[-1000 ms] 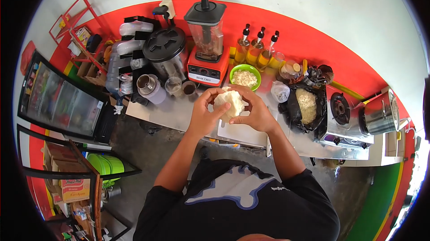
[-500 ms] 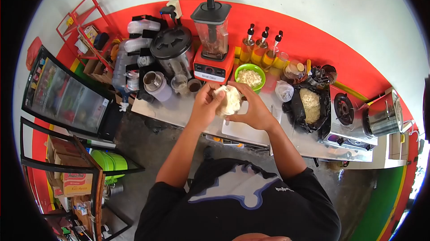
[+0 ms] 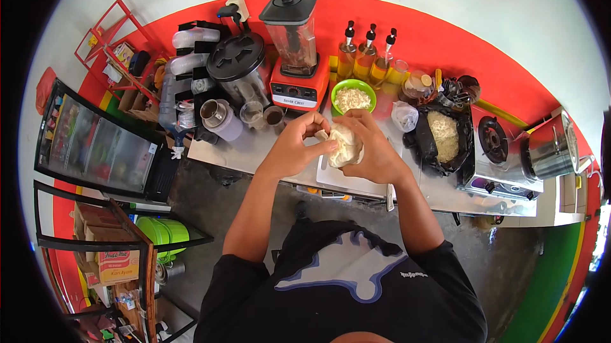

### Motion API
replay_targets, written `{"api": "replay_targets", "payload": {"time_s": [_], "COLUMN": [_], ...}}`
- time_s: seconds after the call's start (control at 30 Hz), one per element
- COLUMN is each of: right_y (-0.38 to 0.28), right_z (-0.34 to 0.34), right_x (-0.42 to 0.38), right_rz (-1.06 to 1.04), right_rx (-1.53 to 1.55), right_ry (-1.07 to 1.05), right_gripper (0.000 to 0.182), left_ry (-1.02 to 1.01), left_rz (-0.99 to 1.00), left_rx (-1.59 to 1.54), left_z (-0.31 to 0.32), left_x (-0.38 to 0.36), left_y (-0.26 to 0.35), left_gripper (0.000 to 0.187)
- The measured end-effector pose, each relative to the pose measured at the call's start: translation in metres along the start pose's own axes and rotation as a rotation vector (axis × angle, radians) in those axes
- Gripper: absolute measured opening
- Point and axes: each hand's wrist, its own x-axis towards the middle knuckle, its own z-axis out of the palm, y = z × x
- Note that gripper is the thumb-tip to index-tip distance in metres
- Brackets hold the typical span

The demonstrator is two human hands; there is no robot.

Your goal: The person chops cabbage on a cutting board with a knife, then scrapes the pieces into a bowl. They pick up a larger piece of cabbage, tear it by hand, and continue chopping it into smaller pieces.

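Both hands close on the white lump [image 3: 344, 144] above the cutting board [image 3: 347, 180] near the bench's front edge, right hand [image 3: 375, 149] cupping it, left hand [image 3: 294, 145] pinching its left side.

white lump [image 3: 345, 145] lowered toward cutting board [image 3: 347, 180]

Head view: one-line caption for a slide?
Left hand and right hand cup a white lump over a cutting board by the blender.
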Motion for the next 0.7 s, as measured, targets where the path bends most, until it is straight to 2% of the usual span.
{"api": "replay_targets", "payload": {"time_s": [0.1, 0.17, 0.23, 0.37, 0.53, 0.7], "right_y": [-0.005, 0.000, -0.002, 0.001, -0.003, -0.002], "right_z": [-0.007, -0.010, -0.018, -0.026, -0.030, -0.035], "right_x": [-0.005, -0.007, -0.010, -0.015, -0.017, -0.019], "right_rz": [0.050, -0.010, 0.010, 0.007, 0.020, 0.017], "right_rx": [0.038, 0.048, 0.084, 0.092, 0.051, 0.053], "right_ry": [0.017, 0.048, 0.013, -0.010, 0.020, 0.021], "right_gripper": [0.088, 0.088, 0.088, 0.089, 0.090, 0.090], "left_ry": [0.019, 0.037, -0.034, -0.089, -0.049, -0.085], "left_rz": [0.075, 0.109, 0.005, -0.063, 0.047, 0.054], "left_rx": [-0.029, -0.024, -0.156, -0.189, -0.021, 0.072], "left_z": [0.007, 0.011, 0.012, 0.013, 0.019, 0.016], "left_x": [0.005, 0.006, 0.004, 0.005, 0.009, 0.011], "left_y": [-0.007, -0.009, -0.002, 0.001, -0.002, -0.004], "left_gripper": [0.027, 0.026, 0.026, 0.026, 0.022, 0.022]}}
